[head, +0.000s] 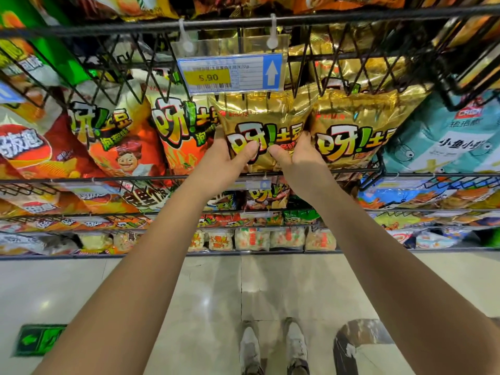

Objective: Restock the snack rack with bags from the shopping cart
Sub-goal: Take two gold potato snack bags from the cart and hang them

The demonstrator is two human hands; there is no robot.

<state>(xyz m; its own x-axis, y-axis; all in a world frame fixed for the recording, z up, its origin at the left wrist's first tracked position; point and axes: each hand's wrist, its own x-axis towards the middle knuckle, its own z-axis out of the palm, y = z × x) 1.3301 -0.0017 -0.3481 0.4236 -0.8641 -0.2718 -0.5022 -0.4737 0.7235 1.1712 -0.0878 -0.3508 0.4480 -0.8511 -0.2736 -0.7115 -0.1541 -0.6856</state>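
A gold snack bag (pixel 263 117) stands upright in a black wire basket of the snack rack (pixel 297 21), just below a price tag. My left hand (pixel 230 158) grips its lower left side with the thumb on the front. On the bag's lower right side my right hand (pixel 296 155) holds on, thumb also on the front. A second gold bag (pixel 357 131) of the same kind stands right beside it on the right. The shopping cart is out of view.
Orange bags (pixel 176 136) fill the basket to the left and light-blue bags (pixel 443 136) the one to the right. A price tag (pixel 230 73) reading 5.90 hangs above. Lower shelves (pixel 257 239) hold more snacks. My shoes (pixel 273 347) stand on a glossy tiled floor.
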